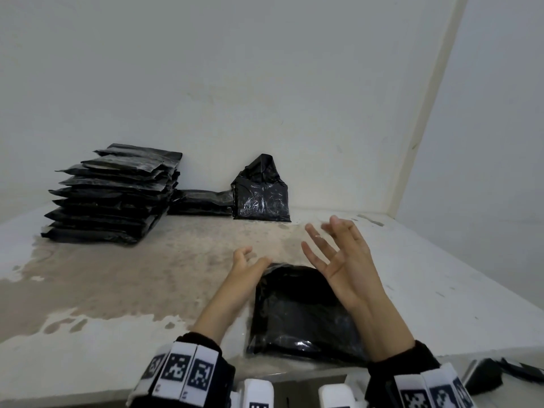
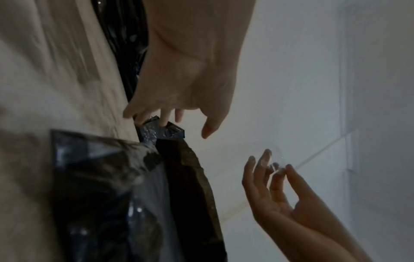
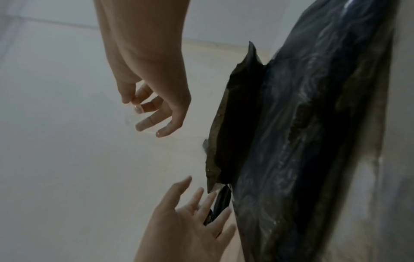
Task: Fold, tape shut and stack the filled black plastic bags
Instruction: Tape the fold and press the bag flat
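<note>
Bag [image 1: 297, 316]: flat on the near table [image 1: 117, 290], between both hands.
Left hand [image 1: 245, 267]: fingers straight, spread, beside the bag's far-left corner; contact unclear.
Right hand [image 1: 338, 260]: raised above the bag, fingers splayed; possibly clear tape at its fingertips.
Stack [image 1: 109, 195]: far left.

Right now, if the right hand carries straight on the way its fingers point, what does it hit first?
Likely the upright bag against the back wall. The right hand is raised above the bag on the table, fingers spread, pointing up and away. Depth is unclear; it may pass beside it to the wall.
</note>
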